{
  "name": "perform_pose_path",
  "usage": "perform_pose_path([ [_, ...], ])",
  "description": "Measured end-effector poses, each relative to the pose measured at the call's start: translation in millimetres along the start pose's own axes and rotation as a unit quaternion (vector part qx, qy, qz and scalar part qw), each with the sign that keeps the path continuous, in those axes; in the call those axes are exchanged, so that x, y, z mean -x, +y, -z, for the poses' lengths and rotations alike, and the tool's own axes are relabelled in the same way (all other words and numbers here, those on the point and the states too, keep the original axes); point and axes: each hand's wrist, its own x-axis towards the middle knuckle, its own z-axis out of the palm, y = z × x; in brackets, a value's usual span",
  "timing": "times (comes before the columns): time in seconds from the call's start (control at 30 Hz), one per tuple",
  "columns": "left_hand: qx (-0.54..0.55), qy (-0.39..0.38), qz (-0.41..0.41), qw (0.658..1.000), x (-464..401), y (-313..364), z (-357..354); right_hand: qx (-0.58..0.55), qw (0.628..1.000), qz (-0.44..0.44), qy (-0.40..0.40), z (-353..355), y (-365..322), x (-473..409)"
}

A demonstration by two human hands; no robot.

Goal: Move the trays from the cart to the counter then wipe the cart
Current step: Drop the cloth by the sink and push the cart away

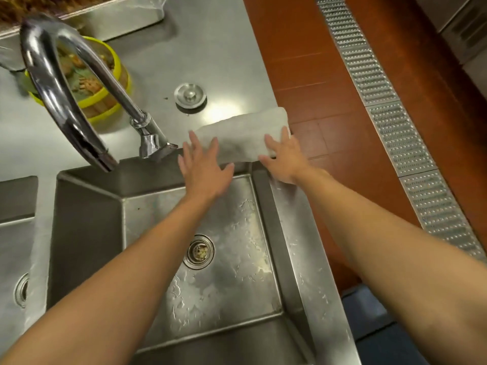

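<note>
Hands flat and loose, left hand (204, 171) and right hand (283, 156) resting on the folded cloth (241, 134) at the tabletop (210, 48) edge. I'd grip both ends before lifting.

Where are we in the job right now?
Done: a filled tray sits on the counter. In hand: both the left hand and right hand lie on a folded white cloth beside the sink. Left: wiping; no cart in view.
</note>
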Motion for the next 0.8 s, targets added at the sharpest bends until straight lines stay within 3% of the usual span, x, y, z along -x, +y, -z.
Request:
perform_pose_path([
  [0.1, -0.096, -0.023, -0.055, 0.994, -7.8, 8.4, -5.8, -0.008, 1.000, 0.000, 0.008, -4.1, 1.2, -1.4],
  [0.3, -0.138, -0.127, -0.014, 0.982, -18.0, 6.2, -11.0, -0.006, 1.000, -0.001, -0.007, 5.2, 3.0, 2.1],
  [0.43, -0.117, -0.125, 0.000, 0.985, -20.4, 16.7, 5.2, -0.058, 0.998, 0.003, -0.009, 16.4, -2.9, 20.2],
  [0.53, -0.024, -0.116, 0.000, 0.993, -7.0, 31.2, 19.2, -0.174, 0.984, 0.014, 0.036, 21.9, -7.3, 46.0],
  [0.6, 0.119, -0.131, 0.023, 0.984, 8.2, 40.9, 25.6, -0.349, 0.935, -0.003, 0.063, 27.9, -12.1, 72.3],
  [0.7, 0.335, -0.155, 0.077, 0.926, 37.0, 57.7, 37.1, -0.594, 0.801, -0.049, 0.058, 40.6, -7.8, 122.1],
  [0.8, 0.404, -0.185, 0.085, 0.892, 73.5, 80.8, 48.1, -0.737, 0.670, -0.077, 0.048, 51.9, 14.5, 177.0],
])
